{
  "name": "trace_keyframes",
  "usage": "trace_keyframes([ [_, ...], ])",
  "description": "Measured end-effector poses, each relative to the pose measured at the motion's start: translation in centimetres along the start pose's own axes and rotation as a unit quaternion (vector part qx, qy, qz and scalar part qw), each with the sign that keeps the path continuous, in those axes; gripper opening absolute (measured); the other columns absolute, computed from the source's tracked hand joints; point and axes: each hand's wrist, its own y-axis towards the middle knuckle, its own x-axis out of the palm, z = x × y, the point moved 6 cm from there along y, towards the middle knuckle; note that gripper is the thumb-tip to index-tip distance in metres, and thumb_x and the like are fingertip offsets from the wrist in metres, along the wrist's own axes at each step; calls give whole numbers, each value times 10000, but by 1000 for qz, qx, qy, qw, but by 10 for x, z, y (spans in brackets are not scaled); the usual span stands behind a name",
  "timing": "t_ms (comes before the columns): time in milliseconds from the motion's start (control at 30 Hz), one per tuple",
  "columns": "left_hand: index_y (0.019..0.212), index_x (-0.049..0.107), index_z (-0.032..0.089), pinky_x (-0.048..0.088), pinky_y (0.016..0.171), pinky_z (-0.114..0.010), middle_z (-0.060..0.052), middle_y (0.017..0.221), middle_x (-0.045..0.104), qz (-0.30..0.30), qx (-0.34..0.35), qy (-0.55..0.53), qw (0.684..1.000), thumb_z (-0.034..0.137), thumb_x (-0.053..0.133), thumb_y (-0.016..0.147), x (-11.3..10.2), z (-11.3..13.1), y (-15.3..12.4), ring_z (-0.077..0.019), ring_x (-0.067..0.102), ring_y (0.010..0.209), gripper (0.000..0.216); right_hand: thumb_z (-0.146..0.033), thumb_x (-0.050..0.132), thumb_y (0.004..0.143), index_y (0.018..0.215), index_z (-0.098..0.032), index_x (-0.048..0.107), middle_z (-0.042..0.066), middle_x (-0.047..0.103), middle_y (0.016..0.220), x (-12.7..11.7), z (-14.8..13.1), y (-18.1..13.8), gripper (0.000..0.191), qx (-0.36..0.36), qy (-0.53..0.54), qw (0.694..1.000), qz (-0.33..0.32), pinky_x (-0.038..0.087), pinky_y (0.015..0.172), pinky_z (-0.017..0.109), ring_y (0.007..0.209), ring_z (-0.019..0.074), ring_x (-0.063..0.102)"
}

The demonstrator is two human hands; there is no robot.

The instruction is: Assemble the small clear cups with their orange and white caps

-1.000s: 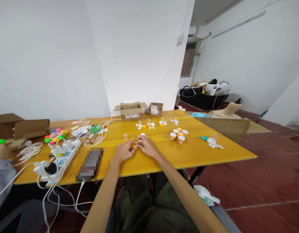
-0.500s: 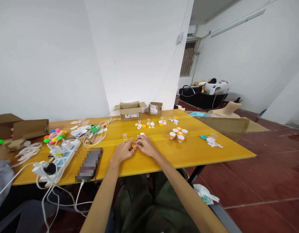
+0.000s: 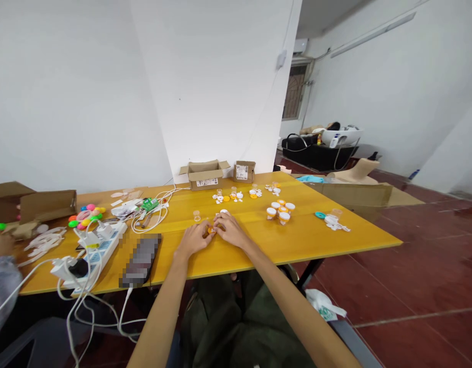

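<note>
Between my two hands is a small round orange piece (image 3: 210, 230), partly covered by fingers. My left hand (image 3: 193, 240) is closed, pinching it from the left with thumb and fingertips. From the other side, my right hand (image 3: 231, 231) curls its fingertips down onto the same piece, its grip partly hidden. A white part (image 3: 223, 211) lies just beyond the right hand's knuckles. The clear plastic cup (image 3: 196, 215) stands on the yellow table (image 3: 236, 259) behind my left hand. To the right, several jars with white and orange tops (image 3: 284, 216) are grouped together.
Small white and orange parts (image 3: 215, 199) lie farther back, before an open cardboard box (image 3: 204, 176). A phone (image 3: 141, 259) and a power strip (image 3: 100, 253) with tangled cables occupy the left. A teal ring (image 3: 320, 215) lies at right. Another person's sleeve (image 3: 4, 283) shows far left.
The camera view has shifted very slightly. Both hands stay at the orange piece with almost no visible movement.
</note>
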Motion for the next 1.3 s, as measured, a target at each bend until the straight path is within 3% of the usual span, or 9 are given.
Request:
trace_keyframes([
  [433,1110,642,275,391,673,-263,35,659,609,12,-8,-22,1000,347,561,886,-2,-2,-1,-179,632,702,248,-48,619,789,810,-237,665,38,652,929,-2,2,1,195,16,-10,1000,22,464,883,365,1005,221,573],
  [567,1182,608,270,426,723,-270,20,710,651,25,-21,-43,999,339,533,896,-2,-7,-1,-193,660,766,304,-23,572,762,842,-240,662,41,654,964,-2,1,1,248,33,-20,999,10,453,897,370,1044,230,564],
  [767,1251,585,256,447,810,-308,-59,887,727,57,-95,8,994,279,456,942,-7,-19,1,-244,685,948,336,-24,553,707,864,-240,655,45,657,1001,-2,-1,1,286,50,-28,998,-8,445,896,371,1076,243,554],
  [1000,1240,622,257,459,832,-330,-113,1071,733,22,-115,62,991,299,410,979,-3,-20,3,-265,678,1032,339,-50,592,716,868,-236,648,48,665,1005,-5,-5,0,247,68,-32,997,-23,429,913,383,1090,248,549],
  [1300,1228,665,287,464,868,-330,-109,1136,731,1,-96,56,994,293,392,1000,1,-18,7,-247,673,1064,355,-103,626,770,875,-235,662,58,663,1013,-3,-5,-1,172,58,-33,997,-37,425,916,394,1089,251,540],
])
